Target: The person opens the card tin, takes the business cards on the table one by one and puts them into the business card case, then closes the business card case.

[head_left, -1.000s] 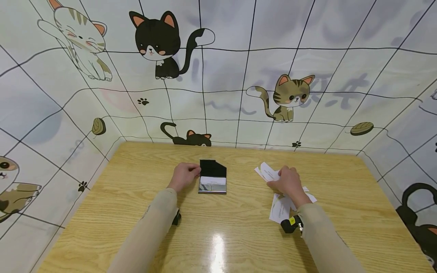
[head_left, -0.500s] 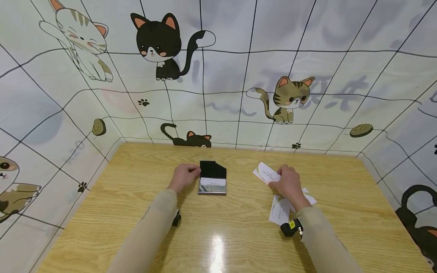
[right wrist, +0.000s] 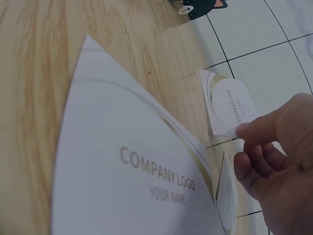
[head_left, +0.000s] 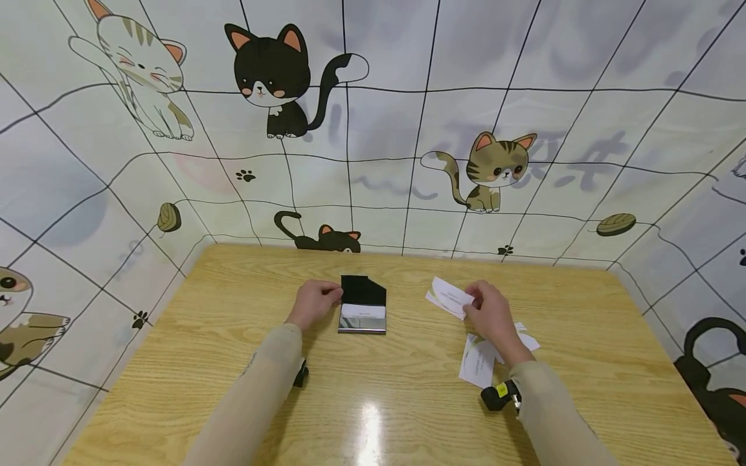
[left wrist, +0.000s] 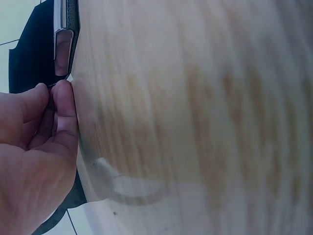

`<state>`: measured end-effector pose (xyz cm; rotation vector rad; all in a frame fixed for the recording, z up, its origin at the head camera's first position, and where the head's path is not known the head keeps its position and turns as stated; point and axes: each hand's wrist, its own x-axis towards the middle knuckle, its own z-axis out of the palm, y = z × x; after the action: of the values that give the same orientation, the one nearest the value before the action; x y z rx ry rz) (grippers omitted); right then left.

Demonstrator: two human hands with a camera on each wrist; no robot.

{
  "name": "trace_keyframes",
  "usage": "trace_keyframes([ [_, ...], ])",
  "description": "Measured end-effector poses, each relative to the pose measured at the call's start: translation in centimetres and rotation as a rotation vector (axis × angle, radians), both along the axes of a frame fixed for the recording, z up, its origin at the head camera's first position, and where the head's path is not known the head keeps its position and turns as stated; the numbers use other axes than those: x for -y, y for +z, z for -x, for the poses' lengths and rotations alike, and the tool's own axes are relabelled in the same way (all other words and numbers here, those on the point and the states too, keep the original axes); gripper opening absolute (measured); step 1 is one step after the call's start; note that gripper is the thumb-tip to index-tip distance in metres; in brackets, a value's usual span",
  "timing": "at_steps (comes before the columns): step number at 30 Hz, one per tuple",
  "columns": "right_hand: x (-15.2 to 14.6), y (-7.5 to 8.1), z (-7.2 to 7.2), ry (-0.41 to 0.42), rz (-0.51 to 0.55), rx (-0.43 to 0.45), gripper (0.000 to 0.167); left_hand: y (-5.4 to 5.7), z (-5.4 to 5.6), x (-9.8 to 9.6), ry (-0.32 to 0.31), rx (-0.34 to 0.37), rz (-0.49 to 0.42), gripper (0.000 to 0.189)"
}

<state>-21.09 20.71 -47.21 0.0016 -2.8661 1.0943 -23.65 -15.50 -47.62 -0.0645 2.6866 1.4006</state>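
Right of the rectangular silver metal card case [head_left: 362, 325], whose black flap [head_left: 362, 292] the left hand [head_left: 313, 303] pinches, the right hand [head_left: 491, 314] pinches a white rectangular printed card [head_left: 450, 298] by one end, so a slack hold might let it swivel or drop.

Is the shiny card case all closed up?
No, the black lid of the business card case is open, and a white card shows inside.
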Motion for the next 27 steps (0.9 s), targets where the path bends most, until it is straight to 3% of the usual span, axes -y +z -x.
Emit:
trace_keyframes([
  [12,1.0,-0.3,-0.1,0.034,0.1,-0.102,0.011,-0.2,0.1,0.0,0.009,0.009,-0.012,0.024],
  [27,4.5,0.5,-0.6,0.112,0.187,-0.114,0.013,-0.5,0.3,0.0,0.017,0.02,-0.027,0.025],
])
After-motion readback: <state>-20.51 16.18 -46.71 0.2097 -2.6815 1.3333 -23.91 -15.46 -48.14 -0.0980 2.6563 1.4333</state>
